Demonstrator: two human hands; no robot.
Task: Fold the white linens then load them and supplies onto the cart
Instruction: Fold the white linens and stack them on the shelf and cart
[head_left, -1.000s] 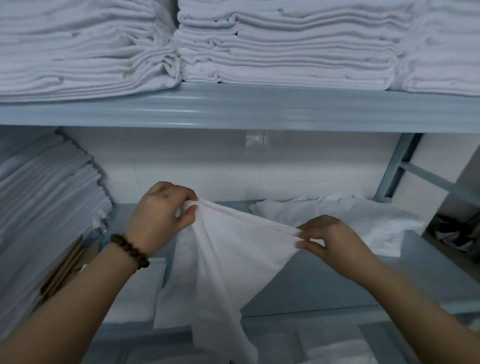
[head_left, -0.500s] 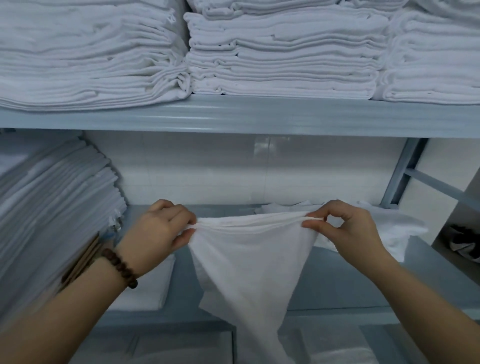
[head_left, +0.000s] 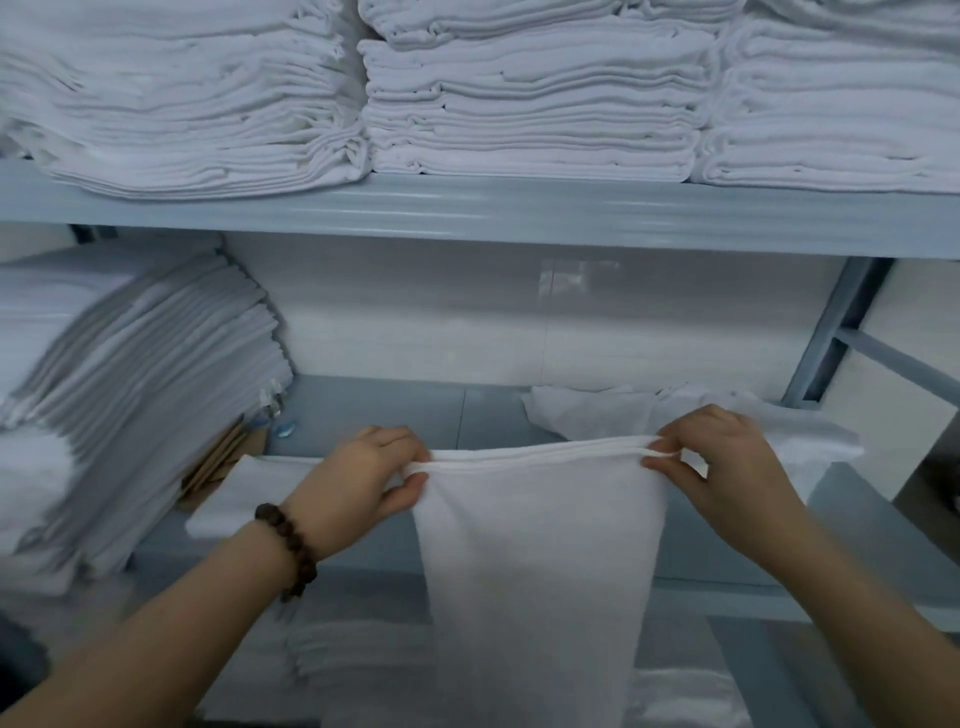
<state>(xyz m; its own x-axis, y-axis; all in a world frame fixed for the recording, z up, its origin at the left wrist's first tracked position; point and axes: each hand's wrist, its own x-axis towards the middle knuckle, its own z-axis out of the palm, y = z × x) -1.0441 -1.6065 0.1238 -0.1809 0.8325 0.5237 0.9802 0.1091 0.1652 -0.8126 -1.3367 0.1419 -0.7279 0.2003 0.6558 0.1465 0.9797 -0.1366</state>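
Pinching the white linen (head_left: 540, 561) by its top edge, my left hand (head_left: 358, 480) and right hand (head_left: 727, 467) curl fingers around opposite corners; it hangs before the shelf (head_left: 467, 213)

Left hand (head_left: 363, 480), right hand (head_left: 727, 467) pinch white linen (head_left: 540, 561) taut before shelf (head_left: 467, 213).

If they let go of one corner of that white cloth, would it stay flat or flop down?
Probably flop: the white cloth hangs limp below the edge that the left hand and right hand pinch. It seems light: two pinches hold it up.
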